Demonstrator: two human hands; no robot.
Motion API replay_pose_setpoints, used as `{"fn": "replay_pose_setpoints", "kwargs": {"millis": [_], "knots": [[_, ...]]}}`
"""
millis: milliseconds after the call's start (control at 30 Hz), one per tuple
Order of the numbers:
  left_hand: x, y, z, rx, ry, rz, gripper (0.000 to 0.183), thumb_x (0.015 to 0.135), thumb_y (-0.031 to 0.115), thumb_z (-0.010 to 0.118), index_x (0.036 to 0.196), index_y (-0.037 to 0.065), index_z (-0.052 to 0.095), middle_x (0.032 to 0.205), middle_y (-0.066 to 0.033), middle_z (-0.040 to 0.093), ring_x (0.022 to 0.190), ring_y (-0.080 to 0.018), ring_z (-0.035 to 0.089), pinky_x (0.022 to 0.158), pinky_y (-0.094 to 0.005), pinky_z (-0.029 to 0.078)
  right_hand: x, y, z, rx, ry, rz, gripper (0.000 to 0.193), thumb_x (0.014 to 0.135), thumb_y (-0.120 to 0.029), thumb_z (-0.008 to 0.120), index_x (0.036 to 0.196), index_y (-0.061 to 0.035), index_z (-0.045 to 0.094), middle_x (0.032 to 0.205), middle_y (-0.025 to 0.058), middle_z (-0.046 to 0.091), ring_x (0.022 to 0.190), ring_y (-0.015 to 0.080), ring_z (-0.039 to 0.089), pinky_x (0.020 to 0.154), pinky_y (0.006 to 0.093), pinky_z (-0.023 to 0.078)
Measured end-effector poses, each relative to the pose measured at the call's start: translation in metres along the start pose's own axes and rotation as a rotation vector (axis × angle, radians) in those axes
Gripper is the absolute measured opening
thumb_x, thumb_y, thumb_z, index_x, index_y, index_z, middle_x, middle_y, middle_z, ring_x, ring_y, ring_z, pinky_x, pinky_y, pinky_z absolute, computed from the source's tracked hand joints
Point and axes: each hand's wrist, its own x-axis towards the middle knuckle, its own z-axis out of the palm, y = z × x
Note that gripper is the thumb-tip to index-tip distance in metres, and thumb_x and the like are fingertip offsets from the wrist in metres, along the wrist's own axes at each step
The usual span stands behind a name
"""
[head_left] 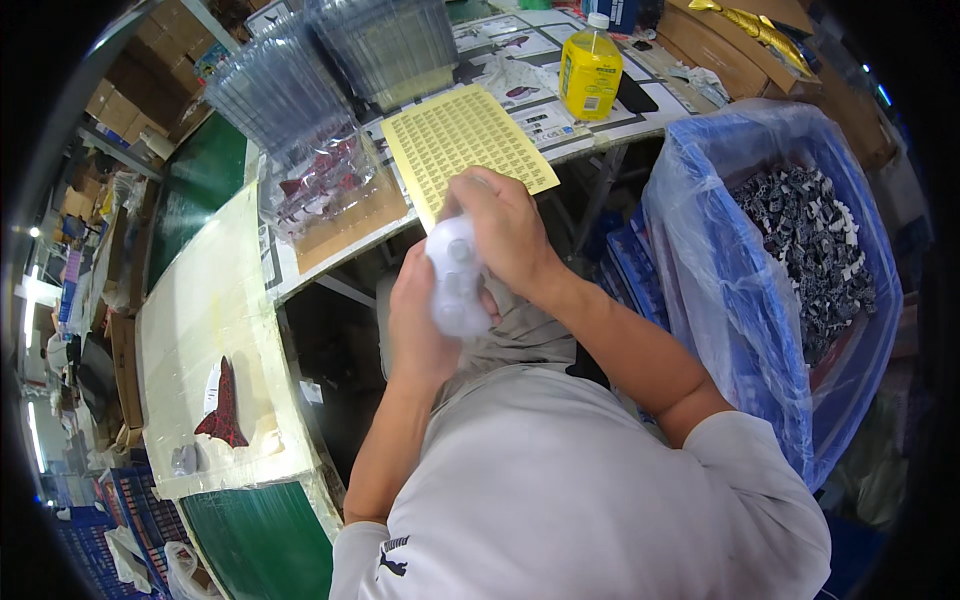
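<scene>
Pale-grey cloth shirt (600, 500) with dark logo (393, 562) fills my lower frame. Centre: left hand (412, 318) and right hand (508, 228) clasp a blurred, lilac-white rounded object (456, 285), some fingers hidden. I can't read the rectangular yellow paper sheet's (462, 130) print, upper middle.

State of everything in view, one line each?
White object: held in both hands, blurred.
Left hand: closed around its left side.
Right hand: curled against its upper right.
Yellow sheet: spread out, lower end partly hidden.
Bottle: upright, capped.
Clear trays: stacked.
Blue bin: open, plastic-lined, holding dark and white pieces.
Red-black piece: lying down.
</scene>
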Motion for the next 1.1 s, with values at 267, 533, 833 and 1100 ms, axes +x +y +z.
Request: {"fn": "replay_pose_setpoints", "kwargs": {"millis": [267,533,833,1100], "knots": [[-0.009,0.0,-0.012,-0.387,-0.003,-0.14,0.058,0.115,0.049,0.034,0.14,0.002,0.059,0.103,-0.0199,0.067,0.078,-0.0329,0.071,0.067,-0.0522,0.06,-0.001,-0.039,-0.041,0.163,0.11,0.26,0.026,0.108,-0.025,0.058,0.1,-0.0034,0.07,0.08,0.0041,0.066,0.07,0.0096,0.057,0.065,0.0285,0.047],[0.007,-0.002,-0.012,-0.045,0.087,-0.066,0.059,0.112,0.051,0.044,0.14,0.0,0.055,0.107,-0.018,0.069,0.08,-0.0319,0.072,0.064,-0.0463,0.061,0.001,-0.004,-0.001,-0.259,-0.035,0.028,0.029,0.109,-0.026,0.059,0.101,-0.0005,0.07,0.077,0.006,0.064,0.076,0.0131,0.058,0.073,0.0312,0.05],[0.066,-0.005,-0.05,-0.473,0.038,-0.302,0.064,0.113,0.054,0.035,0.138,0.0,0.058,0.102,-0.0211,0.067,0.076,-0.0381,0.071,0.066,-0.0545,0.06,0.158,-0.003,-0.122,-0.871,0.234,-0.084,0.053,0.108,-0.05,0.062,0.111,0.0008,0.076,0.095,0.0202,0.077,0.089,0.028,0.074,0.083,0.0386,0.056],[0.102,-0.001,-0.083,-0.409,0.06,-0.264,0.067,0.112,0.056,0.035,0.145,0.001,0.055,0.106,-0.0246,0.069,0.078,-0.04,0.072,0.068,-0.0581,0.06,0.275,0.071,-0.134,-1.407,0.072,-0.092,0.045,0.105,-0.04,0.059,0.124,-0.0019,0.075,0.107,0.0282,0.073,0.111,0.0486,0.068,0.097,0.0528,0.054]]}}
